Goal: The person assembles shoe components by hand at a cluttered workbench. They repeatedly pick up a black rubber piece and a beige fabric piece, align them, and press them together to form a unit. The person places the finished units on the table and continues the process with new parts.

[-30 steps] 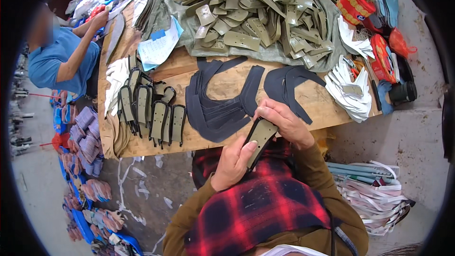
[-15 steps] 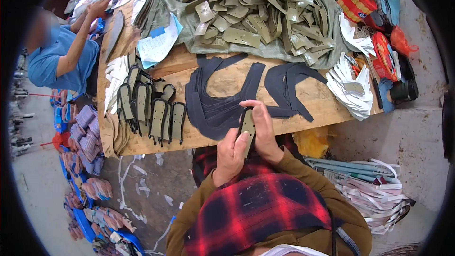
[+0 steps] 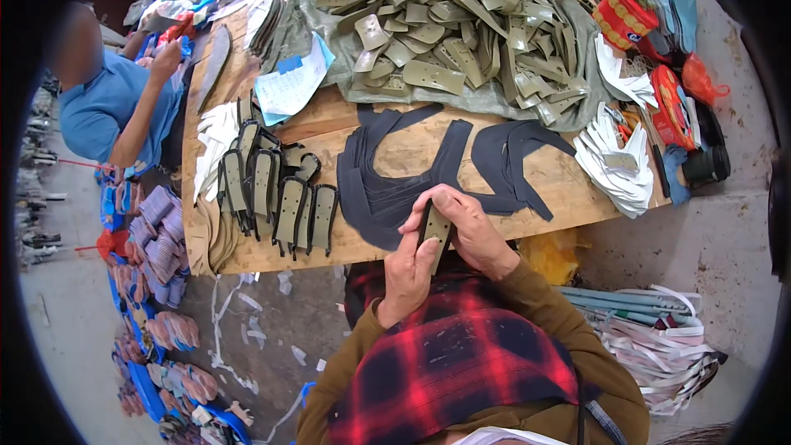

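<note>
Between my two hands, just past the table's front edge, I hold an olive-green plate (image 3: 435,232) with small holes and a black border along its side. My left hand (image 3: 404,274) grips its lower left part, thumb lying on the plate's face. My right hand (image 3: 479,237) is closed round its upper right edge, fingers bent over the top. On the left of the table stand several similar olive plates with black edging (image 3: 290,206). Dark grey curved fabric pieces (image 3: 383,189) lie stacked just beyond my hands.
A big heap of bare olive plates (image 3: 449,16) rests on a green sheet (image 3: 334,86) at the back. White cut pieces (image 3: 614,156) lie right, beside a red container (image 3: 624,12). A person in blue (image 3: 115,107) works at left. Bundles of strips (image 3: 659,346) hang at lower right.
My right fingers have bent down over the plate's top, where they pointed upward before. The whole view has shifted slightly. The other person's hands have come lower.
</note>
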Tool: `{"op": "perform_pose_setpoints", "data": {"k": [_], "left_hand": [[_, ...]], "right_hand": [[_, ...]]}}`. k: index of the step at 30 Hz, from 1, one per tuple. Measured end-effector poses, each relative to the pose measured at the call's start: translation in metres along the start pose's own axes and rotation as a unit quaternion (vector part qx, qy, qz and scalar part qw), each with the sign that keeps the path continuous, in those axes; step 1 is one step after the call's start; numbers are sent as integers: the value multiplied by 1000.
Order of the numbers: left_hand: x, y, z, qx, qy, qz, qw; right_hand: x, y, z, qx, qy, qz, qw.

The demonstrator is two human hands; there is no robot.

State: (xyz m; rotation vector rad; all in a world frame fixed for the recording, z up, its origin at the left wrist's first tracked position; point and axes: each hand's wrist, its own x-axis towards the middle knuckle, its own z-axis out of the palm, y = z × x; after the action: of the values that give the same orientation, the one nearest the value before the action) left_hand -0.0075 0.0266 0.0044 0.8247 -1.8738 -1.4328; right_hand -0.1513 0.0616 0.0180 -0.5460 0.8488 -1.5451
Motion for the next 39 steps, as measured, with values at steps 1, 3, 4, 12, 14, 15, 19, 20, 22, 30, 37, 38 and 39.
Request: {"op": "perform_pose_setpoints", "data": {"k": [1,3,4,12,14,15,19,20,22,30,37,38,39], "left_hand": [[-1,-2,-1,-5,1,5,1000],[3,-3,0,-220,-41,-151,963],[10,-1,-5,-316,-52,-219,921],[16,7,-20,-539,-225,-329,742],[14,2,-29,-502,-258,-296,771],[16,10,-32,-482,-271,-277,786],[20,31,-29,-358,-254,-341,831],[20,30,-29,-355,-254,-341,832],[20,27,-31,-324,-251,-332,850],[21,28,-35,-351,-258,-355,828],[30,23,-55,-194,-107,-247,943],[39,23,-71,-52,-40,-197,978],[46,4,-107,64,-22,-147,987]], "right_hand": [[-1,-1,4,-10,9,5,1000],[-2,-6,17,-29,19,17,999],[0,-7,25,1,29,2,1000],[-4,-4,-5,-56,89,-40,994],[-2,-14,-3,-96,127,-24,987],[3,-9,-10,-137,121,-61,981],[2,-13,0,-57,116,59,990],[0,-14,5,-46,129,89,987],[-5,-12,8,-46,119,82,988],[-1,-9,-20,-112,73,-6,991],[-20,15,2,-253,-12,-100,962],[-24,5,-3,-236,49,-41,970],[-27,-9,-13,-236,102,-39,965]]}}
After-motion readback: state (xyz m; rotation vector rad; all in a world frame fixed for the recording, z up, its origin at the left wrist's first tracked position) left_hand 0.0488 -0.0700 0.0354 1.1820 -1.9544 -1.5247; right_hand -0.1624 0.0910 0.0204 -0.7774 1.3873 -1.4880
